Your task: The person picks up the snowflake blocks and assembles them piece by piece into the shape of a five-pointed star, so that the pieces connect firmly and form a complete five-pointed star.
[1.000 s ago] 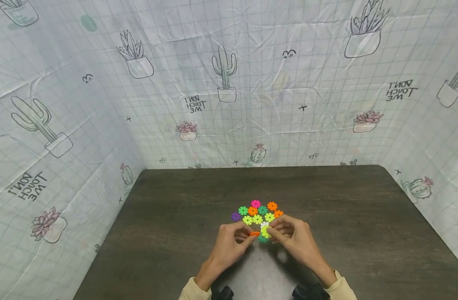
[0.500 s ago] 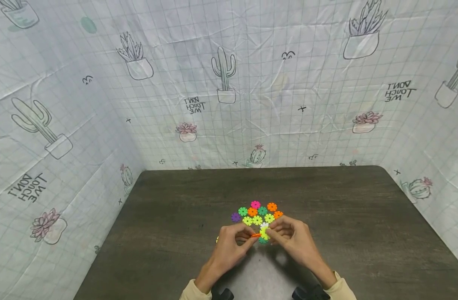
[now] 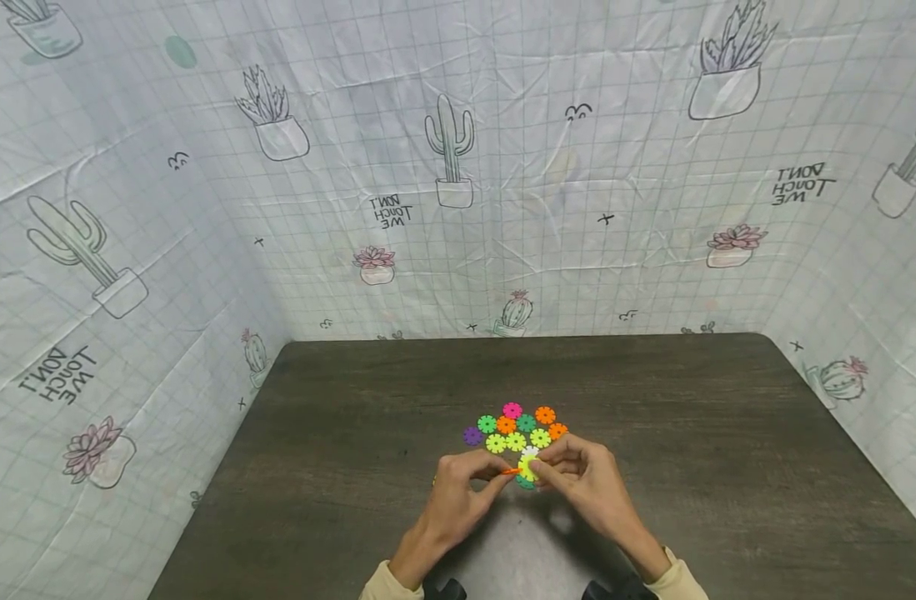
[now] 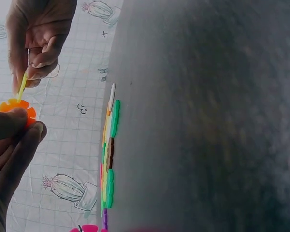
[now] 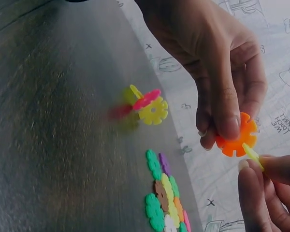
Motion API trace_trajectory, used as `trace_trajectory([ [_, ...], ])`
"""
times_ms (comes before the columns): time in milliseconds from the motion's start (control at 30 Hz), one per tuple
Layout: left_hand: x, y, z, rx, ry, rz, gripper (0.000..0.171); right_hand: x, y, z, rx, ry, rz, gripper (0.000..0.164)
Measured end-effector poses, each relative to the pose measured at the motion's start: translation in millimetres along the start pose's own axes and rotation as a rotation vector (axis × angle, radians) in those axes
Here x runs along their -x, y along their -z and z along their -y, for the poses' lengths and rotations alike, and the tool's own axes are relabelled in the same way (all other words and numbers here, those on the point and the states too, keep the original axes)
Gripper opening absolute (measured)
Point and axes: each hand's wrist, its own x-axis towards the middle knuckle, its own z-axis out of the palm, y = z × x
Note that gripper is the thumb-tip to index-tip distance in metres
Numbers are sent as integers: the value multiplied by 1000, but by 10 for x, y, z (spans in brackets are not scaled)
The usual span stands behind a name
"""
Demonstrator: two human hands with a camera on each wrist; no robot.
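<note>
My left hand pinches an orange notched plastic disc between thumb and fingers. A yellow notched disc is pinched in my right hand. The two discs meet at their rims, set crosswise, the yellow one's edge at a notch of the orange one. Whether they are locked together I cannot tell. Both hands are raised above the near middle of the table, as the left wrist view shows. Just beyond them lie several loose discs, among them a pink disc, a purple disc and a white disc.
A joined piece of pink and yellow discs stands on the dark table beside my left hand, mostly hidden in the head view. A patterned cloth rises behind the table and along both sides.
The orange disc has come closer to the yellow one, and their rims now meet. In the head view the yellow disc is turned slightly more edge-on. The loose discs have stayed put.
</note>
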Motion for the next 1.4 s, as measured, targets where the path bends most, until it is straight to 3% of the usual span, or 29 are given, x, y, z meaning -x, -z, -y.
trace_trajectory([
  [233,30,21,27,-42,-78,-34,7,-6,-38,-5,-24,-25,0,21],
  [467,64,65,61,-119,-185,-53,10,-8,-63,-6,-61,-60,44,22],
  [567,71,79,57,-132,-202,-41,12,-6,-67,0,-56,-52,64,21],
  [733,57,93,40,-133,-154,-15,10,-22,-76,4,-16,-25,69,20],
  [967,-21,141,35,-64,5,-24,9,-72,-28,-24,117,2,-6,19],
  [1100,-42,216,37,-57,87,-47,12,-87,-14,-49,257,-40,-74,13],
  [1233,-50,279,51,-67,136,-43,11,-101,-41,-95,409,-85,-51,4],
  [1400,-52,306,60,-53,170,-23,15,-120,-98,-148,482,-108,-32,10],
])
